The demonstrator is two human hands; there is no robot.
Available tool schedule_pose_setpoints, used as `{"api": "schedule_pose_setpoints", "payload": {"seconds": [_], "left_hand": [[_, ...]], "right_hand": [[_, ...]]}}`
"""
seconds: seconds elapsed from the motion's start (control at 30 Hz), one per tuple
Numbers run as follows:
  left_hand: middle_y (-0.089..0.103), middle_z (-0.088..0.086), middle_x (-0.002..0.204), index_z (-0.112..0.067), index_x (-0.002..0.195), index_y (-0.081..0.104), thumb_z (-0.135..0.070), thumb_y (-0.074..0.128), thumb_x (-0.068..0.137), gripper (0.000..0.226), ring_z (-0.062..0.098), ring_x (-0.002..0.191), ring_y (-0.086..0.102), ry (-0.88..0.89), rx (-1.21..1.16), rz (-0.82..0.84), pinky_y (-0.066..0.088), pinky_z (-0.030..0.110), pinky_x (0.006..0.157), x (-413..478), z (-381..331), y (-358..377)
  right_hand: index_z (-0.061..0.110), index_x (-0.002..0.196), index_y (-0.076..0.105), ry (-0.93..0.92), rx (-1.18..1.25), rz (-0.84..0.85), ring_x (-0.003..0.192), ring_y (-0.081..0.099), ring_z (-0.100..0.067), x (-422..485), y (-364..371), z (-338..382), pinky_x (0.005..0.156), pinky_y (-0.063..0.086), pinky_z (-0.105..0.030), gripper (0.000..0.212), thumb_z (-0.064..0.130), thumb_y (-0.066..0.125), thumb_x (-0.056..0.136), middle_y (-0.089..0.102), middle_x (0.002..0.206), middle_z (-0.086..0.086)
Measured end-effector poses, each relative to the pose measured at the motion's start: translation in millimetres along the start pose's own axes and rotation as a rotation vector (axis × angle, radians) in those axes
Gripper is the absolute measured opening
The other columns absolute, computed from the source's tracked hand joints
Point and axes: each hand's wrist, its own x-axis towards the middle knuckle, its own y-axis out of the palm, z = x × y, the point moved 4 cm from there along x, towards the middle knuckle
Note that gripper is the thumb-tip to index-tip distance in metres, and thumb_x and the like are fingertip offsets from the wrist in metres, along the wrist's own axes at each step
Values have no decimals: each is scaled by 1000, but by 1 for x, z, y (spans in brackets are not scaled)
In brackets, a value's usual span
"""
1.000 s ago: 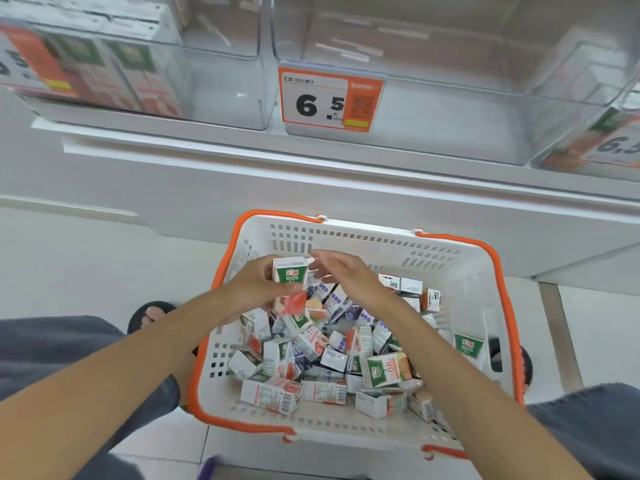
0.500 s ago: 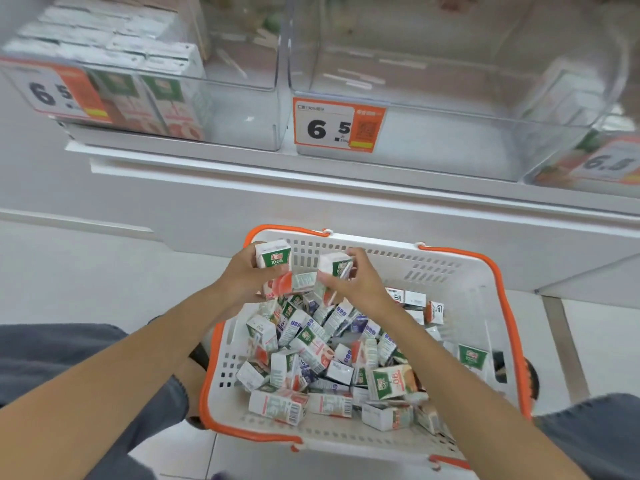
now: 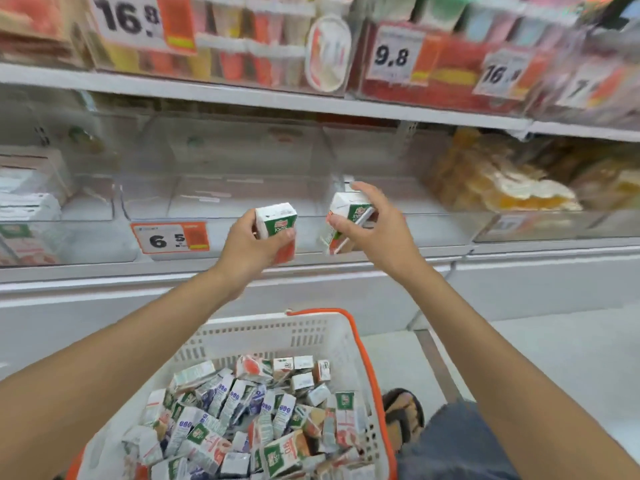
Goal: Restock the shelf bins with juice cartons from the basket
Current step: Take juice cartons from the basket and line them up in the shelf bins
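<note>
Juice carton [image 3: 277,221] in left hand [image 3: 242,249] grip; second carton [image 3: 347,216] in right hand [image 3: 379,233] grip; two aloft, one basket [image 3: 270,332] below.

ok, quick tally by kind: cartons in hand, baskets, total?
Cartons in hand: 2 (left carton in left hand; right carton in right hand)
Basket: 1
Total: 3
Loose cartons in the basket: piled up, too many to count.

— How many juice cartons are counted?
— Two are held up: the left carton [image 3: 277,225] in the left grip [image 3: 252,247], the right carton [image 3: 348,216] in the right grip [image 3: 374,230]. The loose cartons [image 3: 242,420] in the one basket [image 3: 263,337] are too many to be counted.
— And price tags [image 3: 169,239]?
— Five are read; a sixth is blurred.
</note>
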Motion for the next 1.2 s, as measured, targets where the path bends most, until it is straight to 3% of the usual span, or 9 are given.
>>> {"api": "schedule_pose_setpoints", "payload": {"seconds": [0.17, 0.27, 0.4, 0.47, 0.57, 0.73, 0.83, 1.03, 1.2], "left_hand": [[66, -3, 91, -24, 107, 60, -13, 74, 84, 29, 10, 72, 63, 9, -39, 8, 50, 17, 47, 33, -28, 31], [68, -3, 96, -30, 102, 60, -18, 74, 84, 27, 13, 77, 66, -5, -7, 5, 58, 28, 56, 47, -28, 35], [70, -3, 100, -34, 102, 61, -22, 76, 82, 27, 20, 89, 67, -16, 30, -33, 58, 42, 77, 58, -22, 29], [70, -3, 100, -30, 108, 61, -23, 76, 82, 31, 18, 86, 67, -18, 49, -31, 58, 40, 75, 62, -22, 25], [69, -3, 98, -26, 114, 61, -23, 76, 82, 34, 14, 76, 64, -22, 57, -36, 58, 41, 77, 65, -23, 20], [69, -2, 99, -25, 113, 62, -16, 77, 81, 37, 16, 84, 65, -35, 35, -19, 59, 35, 66, 59, -23, 14], [69, -1, 103, -23, 115, 57, 1, 77, 76, 49, 16, 88, 65, -21, 25, 33, 54, 25, 56, 51, -24, 9], [70, 3, 110, -31, 124, 48, 3, 80, 72, 70, 20, 97, 69, -13, 30, 80, 58, 32, 68, 23, -31, -35], [67, 6, 114, -24, 127, 52, 0, 84, 68, 71, 20, 98, 69, 32, 35, 0, 61, 39, 71, 0, -42, -126]], "right_hand": [[26, 116, 50, -7, -89, -295, 82, 59, 10, 41, -88, -20, 66, 43, -5, 47, 37, 77, 79, 61, 95, 16], [24, 120, 48, 64, -220, -290, 89, 59, -10, 73, -98, -47, 69, 44, -18, 52, 38, 77, 79, 57, 106, 1], [24, 123, 53, 112, -399, -29, 91, 54, -16, 99, -70, -81, 73, 40, -25, 50, 45, 71, 82, 48, 110, 1], [28, 108, 64, 148, -521, 213, 94, 60, -21, 101, -53, -97, 74, 42, -29, 36, 56, 60, 86, 62, 104, 1], [26, 83, 66, 216, -705, 371, 92, 63, -26, 101, -45, -106, 72, 43, -32, 54, 67, 32, 92, 70, 91, 2], [19, 124, 63, 46, -436, 119, 120, 54, -18, 88, -47, -75, 100, 42, -36, 41, 46, 48, 97, 62, 127, 0], [27, 122, 62, -139, -164, -31, 100, 58, -7, 69, -27, -21, 93, 49, -30, 31, 31, 60, 91, 62, 115, 7], [32, 142, 41, -71, 38, 468, 105, 60, -8, 50, 63, 63, 88, 50, -23, 63, 25, 70, 87, 61, 116, 4], [7, 104, 69, -186, 73, 514, 79, 57, -20, 47, 129, 125, 78, 51, -48, 17, 16, 68, 90, 69, 96, -15]]}}
